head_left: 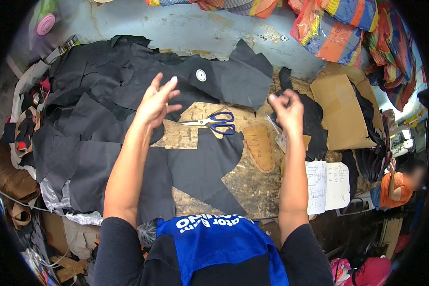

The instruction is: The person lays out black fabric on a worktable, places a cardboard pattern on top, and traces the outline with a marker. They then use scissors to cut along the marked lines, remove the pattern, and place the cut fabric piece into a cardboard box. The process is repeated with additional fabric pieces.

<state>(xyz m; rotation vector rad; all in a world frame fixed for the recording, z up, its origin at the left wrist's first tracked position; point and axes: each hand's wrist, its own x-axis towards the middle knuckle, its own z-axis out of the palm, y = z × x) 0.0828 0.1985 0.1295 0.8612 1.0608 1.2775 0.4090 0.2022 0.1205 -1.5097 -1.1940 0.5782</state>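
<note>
Showing jagged edges, the black sheet [240, 78] looks matte; left hand [153, 106] splayed, empty; right hand [289, 110] curled, hold unclear.

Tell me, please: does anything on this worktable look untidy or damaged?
Yes. The black sheets at left lie in a rumpled heap, edges overlapping unevenly. The wooden tabletop looks stained and scuffed around the tan sole-shaped piece.

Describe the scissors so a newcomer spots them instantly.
Start at the worn wooden tabletop in the centre. Up and left of the tan sole-shaped piece lie the scissors, slim metal blades pointing left. Their two blue loop handles set them apart from the black sheets around them.
</note>
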